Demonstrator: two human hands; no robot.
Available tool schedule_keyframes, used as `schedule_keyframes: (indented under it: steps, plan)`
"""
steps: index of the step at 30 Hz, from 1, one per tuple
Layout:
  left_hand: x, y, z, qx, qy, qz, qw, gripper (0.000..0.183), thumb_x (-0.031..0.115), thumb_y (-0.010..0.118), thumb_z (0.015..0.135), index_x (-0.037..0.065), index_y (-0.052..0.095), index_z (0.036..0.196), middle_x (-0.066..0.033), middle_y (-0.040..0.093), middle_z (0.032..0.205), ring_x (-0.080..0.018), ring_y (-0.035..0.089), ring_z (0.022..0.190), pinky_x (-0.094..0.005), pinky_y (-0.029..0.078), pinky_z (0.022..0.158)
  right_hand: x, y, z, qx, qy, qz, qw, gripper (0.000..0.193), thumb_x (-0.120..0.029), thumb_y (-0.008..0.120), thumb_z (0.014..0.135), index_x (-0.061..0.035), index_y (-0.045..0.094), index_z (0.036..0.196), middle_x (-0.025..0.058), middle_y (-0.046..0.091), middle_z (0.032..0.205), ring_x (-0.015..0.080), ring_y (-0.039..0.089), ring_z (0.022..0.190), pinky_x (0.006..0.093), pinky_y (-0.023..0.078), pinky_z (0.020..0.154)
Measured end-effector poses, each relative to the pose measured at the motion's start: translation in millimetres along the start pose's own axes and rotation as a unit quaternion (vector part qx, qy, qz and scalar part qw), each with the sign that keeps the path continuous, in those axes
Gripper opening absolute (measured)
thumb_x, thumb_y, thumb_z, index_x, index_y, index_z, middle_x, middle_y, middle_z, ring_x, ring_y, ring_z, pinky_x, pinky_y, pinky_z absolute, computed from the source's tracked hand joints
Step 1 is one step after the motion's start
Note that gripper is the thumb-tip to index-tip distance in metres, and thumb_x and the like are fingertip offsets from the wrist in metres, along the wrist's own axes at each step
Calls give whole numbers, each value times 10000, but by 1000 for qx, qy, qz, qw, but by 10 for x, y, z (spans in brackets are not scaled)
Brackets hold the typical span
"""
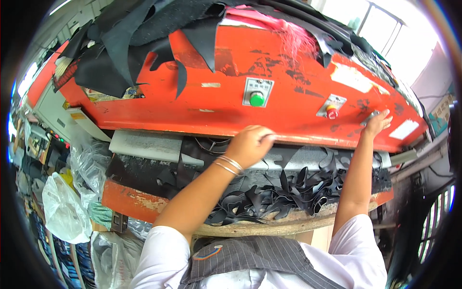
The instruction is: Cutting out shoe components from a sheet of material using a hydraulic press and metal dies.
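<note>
My left hand (251, 145), with thin bangles at the wrist, is held before the lower edge of the red press head (192, 103). Its fingers are curled in and nothing shows in them. Out to the right, my right hand (378, 124) has its fingers stretched against a small switch (368, 118) on the press panel. Beneath the press head a metal cutting die (212, 144), partly hidden by my left forearm, rests on black sheet material (190, 154). Black cut scraps (260, 197) heap along the front of the bed.
A green button (257, 99) and a red knob (332, 112) sit on the panel. Black sheets (120, 53) and pink fabric (260, 20) drape over the top. Clear plastic bags (66, 207) hang at the left. A worn wooden edge (269, 228) fronts the bed.
</note>
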State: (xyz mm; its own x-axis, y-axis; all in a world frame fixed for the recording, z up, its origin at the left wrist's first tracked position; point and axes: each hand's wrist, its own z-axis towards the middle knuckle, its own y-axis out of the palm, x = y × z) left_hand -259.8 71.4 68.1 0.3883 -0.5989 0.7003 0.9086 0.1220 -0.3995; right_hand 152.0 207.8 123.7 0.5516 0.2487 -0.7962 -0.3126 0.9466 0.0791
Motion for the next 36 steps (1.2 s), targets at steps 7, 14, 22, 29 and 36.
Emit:
schedule_keyframes:
  steps: [7, 14, 22, 29, 36]
  plan:
    - [360, -5, 373, 48, 143, 169, 974, 197, 146, 590, 870, 34, 541, 716, -136, 525, 705, -343, 531, 727, -449, 437, 677, -163, -225, -20, -53, -32, -28, 998, 726, -477, 367, 987, 71, 238, 1447, 284, 200, 1514, 376, 156, 1429, 430, 152, 1156]
    - [312, -416, -1044, -103, -98, 189, 972, 235, 257, 589, 891, 68, 610, 753, -123, 574, 773, -338, 579, 757, -447, 470, 652, -338, -693, 62, -124, 4, 76, 989, 656, -401, 401, 1004, 68, 260, 1440, 233, 273, 1496, 312, 309, 1374, 380, 254, 1114]
    - [392, -605, -2289, -61, -194, 285, 937, 215, 257, 630, 833, 67, 643, 732, -75, 575, 773, -285, 566, 796, -409, 446, 739, -1528, -436, -1198, -176, -279, 264, 906, 325, -138, 534, 958, 13, 515, 1245, 132, 533, 1247, 220, 513, 1161, 327, 413, 983]
    - [325, -636, -2143, -24, -211, 310, 927, 240, 270, 631, 791, 76, 604, 652, -70, 538, 722, -276, 544, 761, -415, 431, 712, -2611, 292, -2742, -456, -620, 370, 519, 244, -94, 684, 706, -44, 639, 941, 91, 634, 1011, 279, 601, 999, 398, 477, 875]
    - [79, -1151, -1273, -327, -399, 182, 837, 266, 340, 641, 831, 89, 730, 827, -67, 655, 843, -275, 617, 833, -394, 474, 786, -1781, 1535, -3784, -623, -631, 350, 302, 212, -155, 568, 776, -37, 660, 926, 111, 630, 977, 308, 598, 980, 393, 487, 875]
